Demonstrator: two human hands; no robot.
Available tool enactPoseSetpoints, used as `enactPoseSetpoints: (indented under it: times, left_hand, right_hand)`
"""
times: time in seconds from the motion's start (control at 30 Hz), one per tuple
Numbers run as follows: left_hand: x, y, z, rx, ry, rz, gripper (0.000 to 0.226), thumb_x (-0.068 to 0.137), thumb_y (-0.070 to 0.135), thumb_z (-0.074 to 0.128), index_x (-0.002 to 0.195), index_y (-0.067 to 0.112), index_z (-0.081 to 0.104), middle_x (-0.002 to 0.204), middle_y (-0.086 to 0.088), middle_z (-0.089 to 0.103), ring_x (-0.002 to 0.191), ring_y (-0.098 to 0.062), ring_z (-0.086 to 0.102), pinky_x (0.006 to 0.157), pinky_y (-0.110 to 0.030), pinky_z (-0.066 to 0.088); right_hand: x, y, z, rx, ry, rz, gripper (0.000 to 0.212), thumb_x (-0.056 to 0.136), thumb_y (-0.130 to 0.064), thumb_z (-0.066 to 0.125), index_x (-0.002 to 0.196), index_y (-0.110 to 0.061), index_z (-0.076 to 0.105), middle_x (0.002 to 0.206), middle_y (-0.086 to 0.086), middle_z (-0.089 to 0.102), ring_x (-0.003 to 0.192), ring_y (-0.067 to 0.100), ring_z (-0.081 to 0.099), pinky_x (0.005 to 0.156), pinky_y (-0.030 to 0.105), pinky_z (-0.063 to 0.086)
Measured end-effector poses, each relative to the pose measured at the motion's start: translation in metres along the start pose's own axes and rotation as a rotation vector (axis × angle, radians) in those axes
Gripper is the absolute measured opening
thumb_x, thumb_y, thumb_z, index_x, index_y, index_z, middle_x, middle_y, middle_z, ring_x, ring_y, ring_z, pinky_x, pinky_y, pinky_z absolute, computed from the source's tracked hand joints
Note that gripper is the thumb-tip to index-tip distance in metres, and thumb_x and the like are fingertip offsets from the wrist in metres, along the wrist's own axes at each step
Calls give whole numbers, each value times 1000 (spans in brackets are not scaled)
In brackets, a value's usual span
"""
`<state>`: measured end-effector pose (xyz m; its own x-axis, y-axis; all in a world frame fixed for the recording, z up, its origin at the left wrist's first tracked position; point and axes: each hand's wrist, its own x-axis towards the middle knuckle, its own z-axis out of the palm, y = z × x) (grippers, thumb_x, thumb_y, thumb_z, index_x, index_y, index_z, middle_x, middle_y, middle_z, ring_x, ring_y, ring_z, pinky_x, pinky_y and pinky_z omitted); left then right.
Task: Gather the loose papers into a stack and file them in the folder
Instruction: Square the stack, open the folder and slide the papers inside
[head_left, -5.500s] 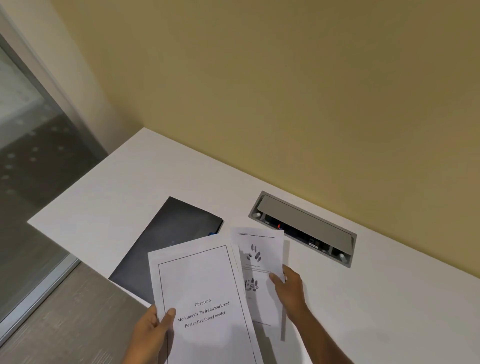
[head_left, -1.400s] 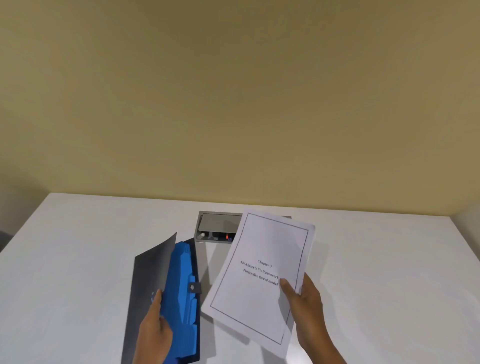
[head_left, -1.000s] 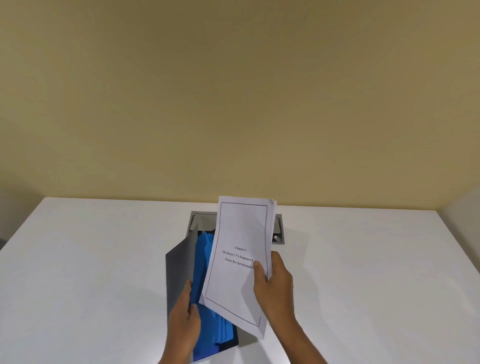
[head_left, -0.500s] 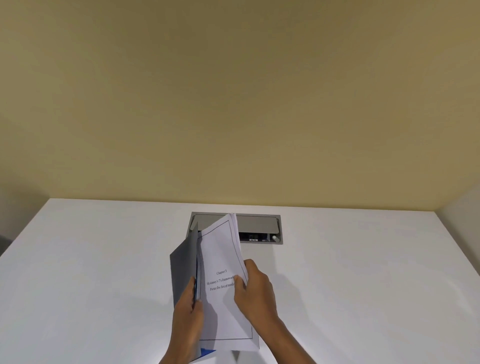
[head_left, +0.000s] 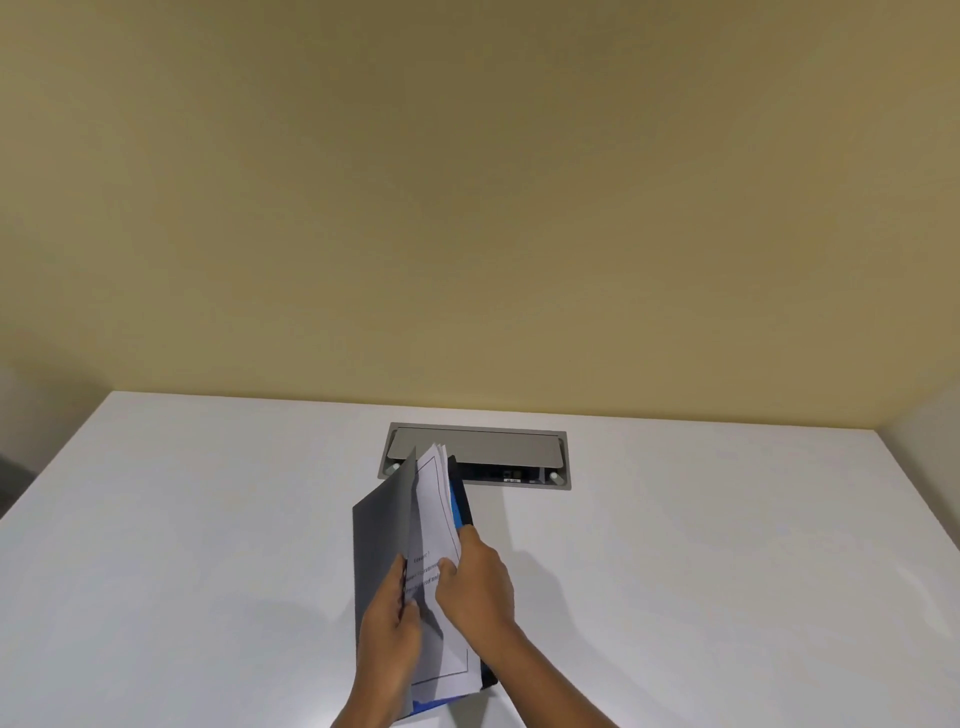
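Observation:
A dark grey folder (head_left: 379, 525) with blue inner pockets (head_left: 457, 506) stands half open on the white desk (head_left: 208, 545). A stack of white printed papers (head_left: 434, 499) sits between its front cover and the blue pockets, its lower edge sticking out near the bottom. My left hand (head_left: 387, 634) grips the folder's front cover at its edge. My right hand (head_left: 475, 584) holds the papers from the right, thumb on the printed page and fingers behind.
A grey metal cable and socket hatch (head_left: 478, 454) is set into the desk just behind the folder. A yellow wall (head_left: 467, 208) rises at the desk's far edge. The desk's left edge runs diagonally at the left.
The papers have slid deeper between the folder's cover and pockets. The cover has swung closer over them, and both hands have drawn nearer together.

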<state>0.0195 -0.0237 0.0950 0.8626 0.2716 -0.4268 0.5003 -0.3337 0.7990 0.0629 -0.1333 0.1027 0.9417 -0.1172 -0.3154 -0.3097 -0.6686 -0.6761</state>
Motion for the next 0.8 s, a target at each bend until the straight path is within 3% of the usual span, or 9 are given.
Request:
enactPoseSetpoints:
  times: [0.1, 0.27, 0.37, 0.5, 0.63, 0.8]
  left_hand:
    - [1, -1, 0, -4, -1, 6, 58, 106, 5, 51, 161, 8, 32, 165, -16, 42, 148, -40, 47, 121, -52, 38]
    - [4, -3, 3, -58, 10, -32, 57, 106, 5, 51, 160, 7, 33, 160, -16, 49, 144, -39, 52, 119, -49, 40]
    - [2, -5, 4, -72, 8, -29, 56, 106, 9, 52, 160, 13, 38, 157, -13, 54, 141, -35, 56, 117, -46, 44]
    - [-1, -6, 6, -73, 4, -21, 54, 107, 13, 51, 160, 15, 39, 158, -10, 54, 142, -33, 56, 117, -45, 43]
    - [-1, -4, 8, -80, 0, -9, 54, 107, 11, 51, 160, 14, 39, 158, -10, 54, 142, -33, 55, 118, -43, 43]
    - [6, -8, 20, -33, -38, 1, 57, 105, 12, 57, 159, 13, 40, 153, -8, 58, 137, -31, 60, 114, -41, 47]
  right_hand:
    - [4, -3, 14, -17, 14, 33, 43, 106, -33, 61, 146, -24, 49, 137, -2, 67, 121, 19, 69, 99, 27, 56]
    - [8, -5, 29, -11, -18, 57, 28, 103, -30, 65, 128, -25, 53, 100, -7, 65, 88, 12, 67, 83, 25, 58]
    - [8, -5, 34, -21, -72, 34, 20, 103, -27, 65, 117, -26, 52, 90, -9, 58, 79, 10, 63, 78, 26, 61]
    - [7, -4, 35, 21, -101, 38, 17, 101, -29, 66, 114, -27, 55, 95, -6, 65, 88, 12, 70, 82, 27, 62]
    - [6, 4, 31, -31, -57, 21, 13, 100, -34, 67, 108, -29, 58, 89, -11, 61, 82, 8, 64, 82, 24, 59]
    - [2, 20, 23, -141, 15, 1, 23, 102, -43, 63, 119, -28, 64, 109, -7, 74, 91, 11, 69, 88, 22, 57]
